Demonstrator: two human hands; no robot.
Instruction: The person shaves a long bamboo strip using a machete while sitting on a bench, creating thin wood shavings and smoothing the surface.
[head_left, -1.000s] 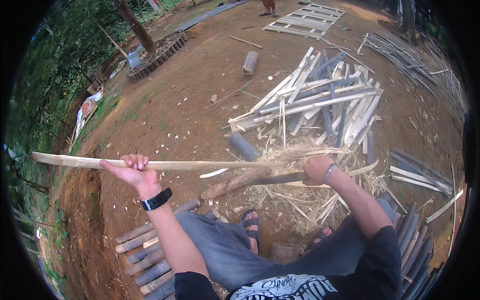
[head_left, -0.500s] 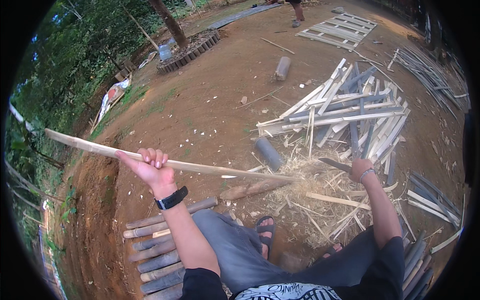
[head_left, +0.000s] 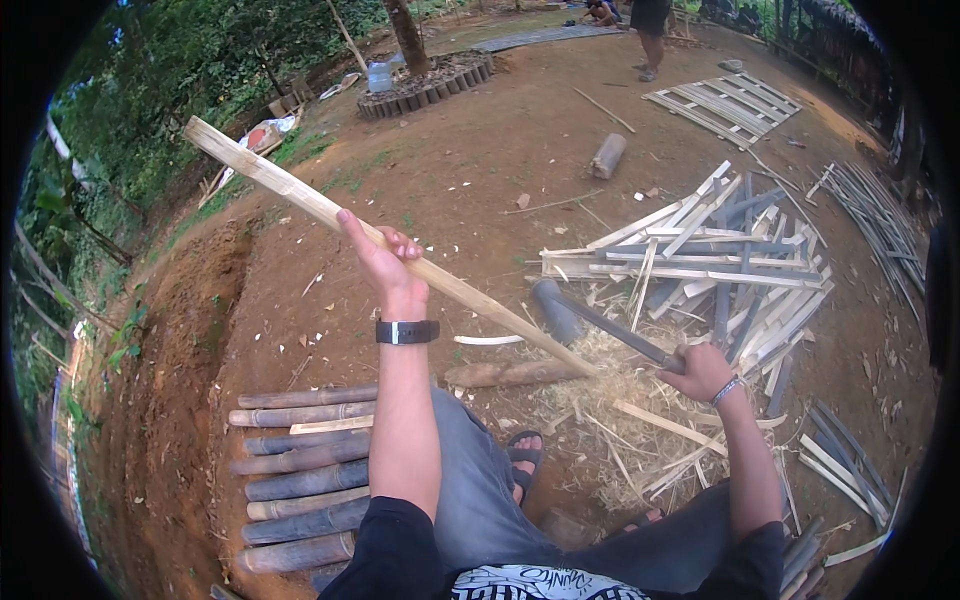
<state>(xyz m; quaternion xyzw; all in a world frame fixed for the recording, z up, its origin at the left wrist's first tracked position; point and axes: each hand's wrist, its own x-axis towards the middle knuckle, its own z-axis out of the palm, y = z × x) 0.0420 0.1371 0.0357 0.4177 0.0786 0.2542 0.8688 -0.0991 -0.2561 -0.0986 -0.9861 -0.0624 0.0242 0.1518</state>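
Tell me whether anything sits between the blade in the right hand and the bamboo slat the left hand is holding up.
Nothing visible does. The left hand grips the bamboo slat mid-length, its lower end down by the shavings. The right hand holds the blade, whose tip lies just right of the slat, only bare ground between.

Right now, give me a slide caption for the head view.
Left hand grips a long bamboo strip; right hand holds a dark blade over shavings.

A clear plastic jug (head_left: 379, 76) stands beside the tree base at the top, near a white-red sack (head_left: 262, 135) on the grass.
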